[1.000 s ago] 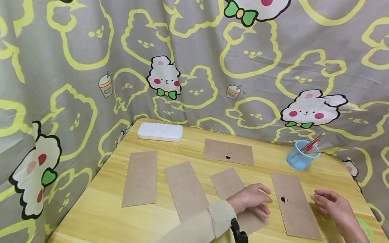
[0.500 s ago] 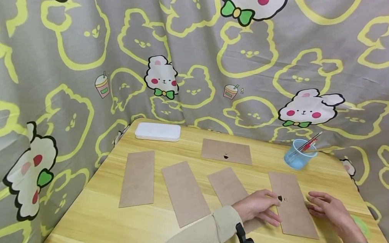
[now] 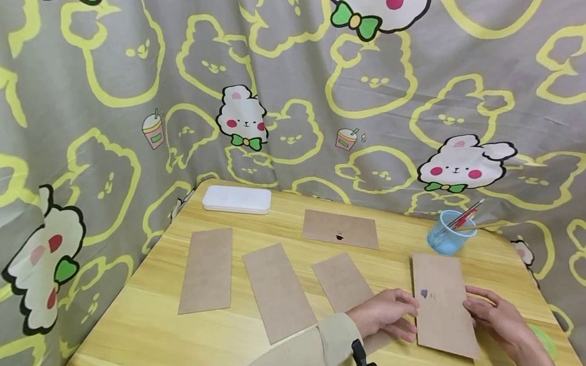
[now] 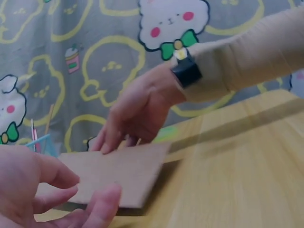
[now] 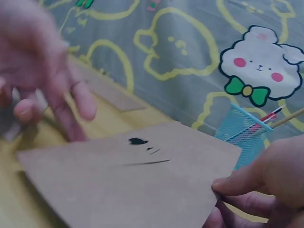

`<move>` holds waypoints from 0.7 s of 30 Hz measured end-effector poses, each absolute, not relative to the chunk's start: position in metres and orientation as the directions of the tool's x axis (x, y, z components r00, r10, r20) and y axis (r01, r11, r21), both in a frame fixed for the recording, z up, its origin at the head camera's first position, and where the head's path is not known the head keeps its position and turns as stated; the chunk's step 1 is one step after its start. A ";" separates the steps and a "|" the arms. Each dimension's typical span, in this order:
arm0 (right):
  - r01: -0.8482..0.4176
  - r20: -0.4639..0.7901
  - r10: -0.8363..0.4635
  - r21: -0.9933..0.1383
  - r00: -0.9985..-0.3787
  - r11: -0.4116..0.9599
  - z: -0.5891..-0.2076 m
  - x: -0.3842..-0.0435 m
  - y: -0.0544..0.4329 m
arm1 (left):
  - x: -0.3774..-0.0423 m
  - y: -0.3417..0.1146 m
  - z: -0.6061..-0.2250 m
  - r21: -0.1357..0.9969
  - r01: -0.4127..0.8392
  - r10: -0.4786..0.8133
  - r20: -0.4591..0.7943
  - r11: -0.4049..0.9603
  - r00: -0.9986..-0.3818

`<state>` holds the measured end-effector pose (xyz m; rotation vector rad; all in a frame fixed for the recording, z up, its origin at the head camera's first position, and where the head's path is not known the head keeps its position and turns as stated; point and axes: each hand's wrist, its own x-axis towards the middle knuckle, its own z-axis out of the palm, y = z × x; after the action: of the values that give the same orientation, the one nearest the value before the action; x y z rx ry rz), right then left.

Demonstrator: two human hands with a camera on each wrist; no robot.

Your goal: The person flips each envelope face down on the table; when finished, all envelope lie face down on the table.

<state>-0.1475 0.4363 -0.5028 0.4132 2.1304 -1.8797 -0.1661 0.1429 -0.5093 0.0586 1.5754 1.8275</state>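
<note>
One brown card (image 3: 440, 321) at the table's (image 3: 154, 339) right side, tilted, with shadow under its edge. I have the right hand (image 3: 503, 320) pinching its right edge, thumb on top, fingers partly under. Black mark (image 3: 424, 293) on the upper face. I read the left hand (image 3: 386, 314) as relaxed, thumb and fingers apart, holding nothing, right by the left edge; can't tell if it touches. Four more cards lie flat: far left (image 3: 208, 271), next to that (image 3: 279, 292), third (image 3: 344, 277) partly hidden by the left hand and sleeve (image 3: 291, 354), and a marked one (image 3: 341, 229) crosswise at the back. Blue mesh cup (image 3: 447, 237) with pens and sticks at back right, beyond the gripped card. White flat case (image 3: 237, 199) at back left. Green item (image 3: 543, 340) beside the right wrist, mostly hidden.
</note>
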 end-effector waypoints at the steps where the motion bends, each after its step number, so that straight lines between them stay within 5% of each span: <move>1: 0.392 -0.391 0.034 -0.916 -0.920 0.078 -0.503 -0.147 0.437 | -0.165 0.143 -0.509 0.885 -0.466 0.532 -0.399 0.008 -0.747; 11: 0.415 -0.425 0.028 -0.895 -0.905 -0.165 -0.503 -0.144 0.436 | -0.157 0.140 -0.508 0.935 -0.338 0.507 -0.346 0.111 -0.789; 21: 0.330 -0.340 0.006 -0.917 -0.940 -0.224 -0.510 -0.142 0.432 | -0.161 0.114 -0.505 0.953 -0.199 0.530 -0.293 0.228 -0.796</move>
<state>-0.1416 0.4321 -0.5101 0.4033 1.8100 -2.2696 -0.1610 0.1144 -0.5052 0.3035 1.9254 1.6221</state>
